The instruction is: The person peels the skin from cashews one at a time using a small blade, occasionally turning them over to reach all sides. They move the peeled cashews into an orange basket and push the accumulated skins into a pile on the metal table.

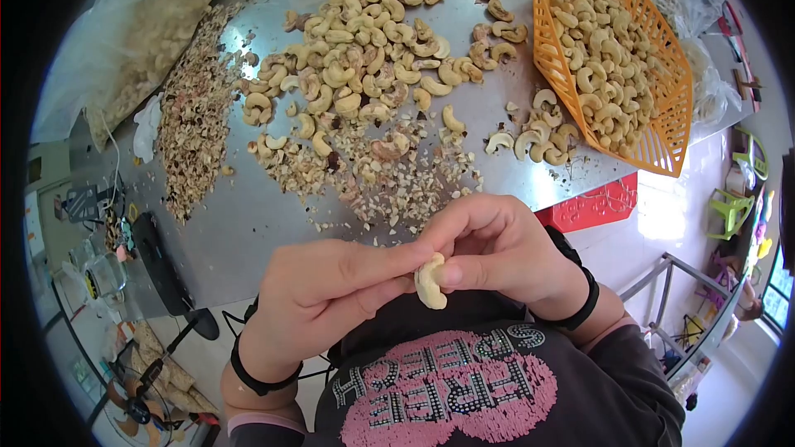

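Note:
A single pale cashew nut (430, 281) is held in front of my chest, above the table's near edge. My right hand (495, 255) pinches it, with the thumb pressed on its right side and the fingers curled behind. From the other side, my left hand (327, 288) is closed too, its thumb and index finger pinched together against the nut's left edge. Whether the left fingertips also hold something small is hidden. Just beyond both hands lies a scatter of cashew crumbs (402, 190), and behind it a heap of cashews (356, 50), some with brown skin patches.
An orange slotted basket (683, 103) full of clean cashews stands at the right on the metal table (224, 257). Beside it is a small group of cashews (542, 136). Brown skin fragments (195, 141) form a pile at left, near a plastic bag (108, 58). A red crate (590, 205) sits below.

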Demonstrator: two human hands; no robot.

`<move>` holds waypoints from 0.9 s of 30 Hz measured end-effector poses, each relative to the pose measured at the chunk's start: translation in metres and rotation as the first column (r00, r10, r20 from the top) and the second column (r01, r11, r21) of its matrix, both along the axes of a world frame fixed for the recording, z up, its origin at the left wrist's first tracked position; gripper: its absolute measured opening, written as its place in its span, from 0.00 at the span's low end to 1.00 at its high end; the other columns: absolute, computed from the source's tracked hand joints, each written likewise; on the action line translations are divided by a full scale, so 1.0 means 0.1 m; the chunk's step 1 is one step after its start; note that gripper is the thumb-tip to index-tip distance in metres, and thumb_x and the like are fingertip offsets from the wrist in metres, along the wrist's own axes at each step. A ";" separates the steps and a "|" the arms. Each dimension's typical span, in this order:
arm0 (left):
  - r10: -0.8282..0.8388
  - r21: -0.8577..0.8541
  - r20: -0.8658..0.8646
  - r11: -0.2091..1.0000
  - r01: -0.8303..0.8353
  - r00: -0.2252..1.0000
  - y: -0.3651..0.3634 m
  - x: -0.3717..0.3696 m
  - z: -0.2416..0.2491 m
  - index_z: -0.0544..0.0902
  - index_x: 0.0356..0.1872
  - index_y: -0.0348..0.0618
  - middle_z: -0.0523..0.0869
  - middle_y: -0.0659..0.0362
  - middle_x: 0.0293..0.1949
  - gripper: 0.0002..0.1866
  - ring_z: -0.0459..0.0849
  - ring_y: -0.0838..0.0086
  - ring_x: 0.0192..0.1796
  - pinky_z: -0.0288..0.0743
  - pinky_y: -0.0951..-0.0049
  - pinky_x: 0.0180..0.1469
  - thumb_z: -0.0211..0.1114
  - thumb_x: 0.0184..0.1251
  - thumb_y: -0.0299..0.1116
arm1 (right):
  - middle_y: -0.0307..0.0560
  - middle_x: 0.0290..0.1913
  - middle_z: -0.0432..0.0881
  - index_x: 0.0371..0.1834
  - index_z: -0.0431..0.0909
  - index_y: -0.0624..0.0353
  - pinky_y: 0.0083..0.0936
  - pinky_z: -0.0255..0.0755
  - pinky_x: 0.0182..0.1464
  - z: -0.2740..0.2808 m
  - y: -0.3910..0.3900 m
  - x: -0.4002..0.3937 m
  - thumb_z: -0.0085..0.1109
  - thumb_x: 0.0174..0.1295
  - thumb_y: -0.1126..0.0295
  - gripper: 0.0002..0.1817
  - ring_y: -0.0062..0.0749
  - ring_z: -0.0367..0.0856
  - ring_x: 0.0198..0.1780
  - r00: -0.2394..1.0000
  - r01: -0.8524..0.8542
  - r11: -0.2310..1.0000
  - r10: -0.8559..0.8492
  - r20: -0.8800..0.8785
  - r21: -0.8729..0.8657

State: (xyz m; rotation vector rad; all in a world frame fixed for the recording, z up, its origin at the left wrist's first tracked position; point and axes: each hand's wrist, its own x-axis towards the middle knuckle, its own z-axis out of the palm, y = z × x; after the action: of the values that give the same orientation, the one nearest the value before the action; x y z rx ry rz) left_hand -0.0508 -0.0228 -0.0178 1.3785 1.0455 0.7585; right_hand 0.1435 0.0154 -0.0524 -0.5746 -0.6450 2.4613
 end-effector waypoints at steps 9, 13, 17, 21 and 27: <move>0.083 -0.182 0.130 0.982 -0.058 0.988 0.00 0.03 0.06 0.72 0.52 0.37 0.82 0.57 0.29 0.20 0.81 0.78 0.32 0.72 0.81 0.34 0.57 0.55 0.20 | 0.43 0.36 0.78 0.40 0.72 0.66 0.19 0.69 0.42 -0.04 0.02 -0.02 0.54 0.55 0.78 0.09 0.23 0.76 0.38 0.995 0.083 0.988 -0.075 -0.064 0.127; 0.083 -0.131 0.135 0.989 -0.065 0.987 -0.01 0.06 0.02 0.69 0.52 0.32 0.82 0.53 0.31 0.21 0.77 0.82 0.26 0.67 0.88 0.23 0.58 0.55 0.24 | 0.43 0.36 0.77 0.43 0.70 0.64 0.20 0.69 0.42 -0.03 0.01 -0.04 0.54 0.56 0.78 0.11 0.24 0.76 0.38 0.997 0.076 0.990 -0.071 -0.042 0.116; 0.104 -0.051 0.077 0.994 -0.101 0.992 0.00 0.10 0.00 0.68 0.53 0.32 0.82 0.53 0.31 0.22 0.78 0.81 0.29 0.67 0.87 0.26 0.58 0.54 0.21 | 0.43 0.37 0.76 0.45 0.69 0.64 0.19 0.70 0.41 -0.03 0.01 -0.04 0.53 0.57 0.76 0.13 0.24 0.76 0.37 0.997 0.079 0.988 -0.078 -0.020 0.134; 0.105 -0.045 0.130 0.994 -0.100 0.986 0.01 0.13 -0.01 0.70 0.53 0.39 0.82 0.56 0.35 0.22 0.81 0.77 0.36 0.73 0.81 0.38 0.58 0.54 0.18 | 0.42 0.36 0.76 0.45 0.69 0.64 0.17 0.70 0.38 -0.02 0.00 -0.03 0.53 0.57 0.74 0.13 0.22 0.75 0.37 0.997 0.071 0.992 -0.071 -0.005 0.101; 0.085 0.107 -0.067 0.991 -0.077 0.994 -0.01 0.09 -0.04 0.74 0.50 0.40 0.83 0.56 0.31 0.21 0.82 0.73 0.31 0.73 0.79 0.32 0.59 0.51 0.19 | 0.42 0.37 0.76 0.45 0.70 0.65 0.15 0.70 0.36 -0.02 -0.02 -0.05 0.54 0.57 0.73 0.13 0.19 0.74 0.36 0.995 0.095 0.992 -0.097 0.021 0.089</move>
State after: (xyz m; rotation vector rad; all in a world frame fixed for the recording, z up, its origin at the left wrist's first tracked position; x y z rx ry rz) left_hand -0.0421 -0.0234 -0.0215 1.4683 1.1369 0.8391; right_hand 0.1389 0.0130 -0.0545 -0.5887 -0.7154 2.3276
